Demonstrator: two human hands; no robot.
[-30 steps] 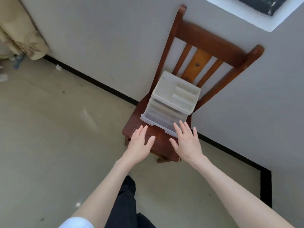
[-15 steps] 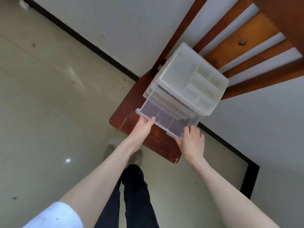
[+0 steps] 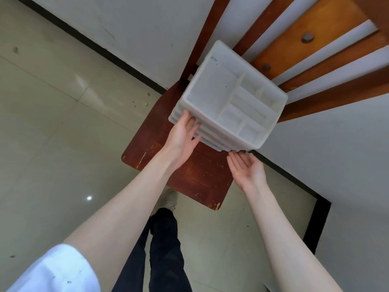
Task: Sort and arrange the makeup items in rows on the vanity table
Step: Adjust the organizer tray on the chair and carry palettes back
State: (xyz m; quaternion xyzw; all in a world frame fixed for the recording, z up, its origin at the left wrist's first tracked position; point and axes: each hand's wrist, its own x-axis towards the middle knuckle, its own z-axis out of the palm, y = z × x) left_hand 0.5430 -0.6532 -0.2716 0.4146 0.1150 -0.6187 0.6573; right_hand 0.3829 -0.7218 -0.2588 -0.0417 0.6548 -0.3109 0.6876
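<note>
A white plastic makeup organizer (image 3: pixel 212 91) with a compartmented top tray and drawers below stands on the seat of a wooden chair (image 3: pixel 185 171). Its compartments hold nothing visible, and its drawers are pushed in. My left hand (image 3: pixel 182 135) lies with straight fingers against the organizer's left front corner. My right hand (image 3: pixel 246 168) is palm up with straight fingers, its fingertips at the organizer's lower right front corner. No makeup items show in this view.
The chair back (image 3: pixel 311 45) leans against a pale wall (image 3: pixel 130 24) with a black skirting strip. Pale floor tiles (image 3: pixel 52 127) spread to the left. My dark trousers and a shoe (image 3: pixel 168 199) are below the seat's front edge.
The bottom drawer, which both hands held pulled out, is now pushed in. My left hand moved up to the left front corner; my right hand turned palm up at the right corner.
</note>
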